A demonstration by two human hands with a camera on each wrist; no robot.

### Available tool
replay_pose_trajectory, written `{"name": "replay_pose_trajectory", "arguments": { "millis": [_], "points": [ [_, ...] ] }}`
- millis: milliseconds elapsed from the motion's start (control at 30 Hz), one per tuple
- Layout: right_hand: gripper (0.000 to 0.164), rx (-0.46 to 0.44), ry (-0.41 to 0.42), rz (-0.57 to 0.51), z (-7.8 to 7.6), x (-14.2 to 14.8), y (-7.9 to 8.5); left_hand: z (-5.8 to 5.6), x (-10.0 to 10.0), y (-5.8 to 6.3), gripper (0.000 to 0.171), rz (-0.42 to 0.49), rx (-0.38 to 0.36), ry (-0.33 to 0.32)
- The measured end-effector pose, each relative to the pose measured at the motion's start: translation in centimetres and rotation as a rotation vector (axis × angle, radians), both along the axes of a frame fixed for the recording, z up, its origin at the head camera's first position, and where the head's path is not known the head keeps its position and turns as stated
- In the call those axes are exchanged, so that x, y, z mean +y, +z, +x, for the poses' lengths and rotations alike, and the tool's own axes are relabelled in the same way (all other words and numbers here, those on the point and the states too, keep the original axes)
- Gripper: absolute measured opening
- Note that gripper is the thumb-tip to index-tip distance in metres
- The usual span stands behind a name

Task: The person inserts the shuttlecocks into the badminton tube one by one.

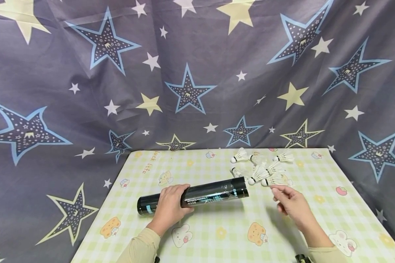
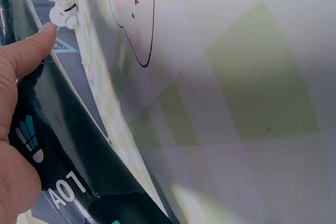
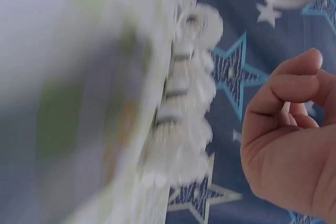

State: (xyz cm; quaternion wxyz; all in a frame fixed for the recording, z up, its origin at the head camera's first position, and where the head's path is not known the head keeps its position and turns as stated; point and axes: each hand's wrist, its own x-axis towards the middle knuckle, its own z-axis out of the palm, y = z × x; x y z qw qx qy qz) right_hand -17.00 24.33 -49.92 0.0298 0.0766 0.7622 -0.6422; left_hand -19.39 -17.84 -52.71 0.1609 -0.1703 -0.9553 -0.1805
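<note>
My left hand (image 1: 171, 206) is wrapped round a black shuttlecock tube (image 1: 214, 191), which is held on a slant with its right end raised over the cloth. In the left wrist view the thumb (image 2: 37, 51) lies along the tube (image 2: 68, 129), beside the printed "A01". My right hand (image 1: 291, 206) is in the air, right of the tube's pale-rimmed end, its fingers loosely bent. Nothing shows between those fingers (image 3: 294, 87) in the right wrist view. Several white shuttlecocks (image 1: 258, 174) lie in a loose group just beyond both the tube end and the right hand.
A green-and-white checked cloth (image 1: 217, 233) with cartoon prints covers the table. Behind it hangs a dark grey curtain (image 1: 210, 47) patterned with stars. More shuttlecocks (image 1: 239, 155) lie near the table's back edge.
</note>
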Motion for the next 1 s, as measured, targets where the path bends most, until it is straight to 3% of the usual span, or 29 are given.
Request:
{"name": "replay_pose_trajectory", "arguments": {
  "millis": [133, 300, 400, 600, 800, 1000],
  "points": [
    [0.02, 0.006, -0.076, 0.071, 0.1, 2.7, -0.4, 0.0, 0.0, -0.1, 0.087, -0.003, -0.007, 0.005],
    [0.039, 0.039, -0.141, 0.253, 0.3, 5.2, -0.9, 0.1, 0.0, -0.2, 0.087, -0.006, 0.001, 0.001],
    [0.045, 0.075, -0.15, 0.401, 0.3, 6.0, -1.0, 0.1, 0.1, -0.1, 0.087, -0.01, 0.008, -0.003],
    [0.039, 0.169, -0.14, 0.606, -0.1, 6.4, -2.2, 0.1, 0.1, 0.0, 0.087, -0.014, -0.002, -0.007],
    [0.035, 0.194, -0.124, 0.694, -0.6, 5.9, -3.2, 0.2, 0.1, 0.0, 0.087, -0.003, -0.009, -0.014],
    [0.033, 0.222, -0.092, 0.716, -0.9, 5.3, -3.2, 0.2, 0.0, -0.1, 0.086, -0.005, 0.017, -0.013]
  ]
}}
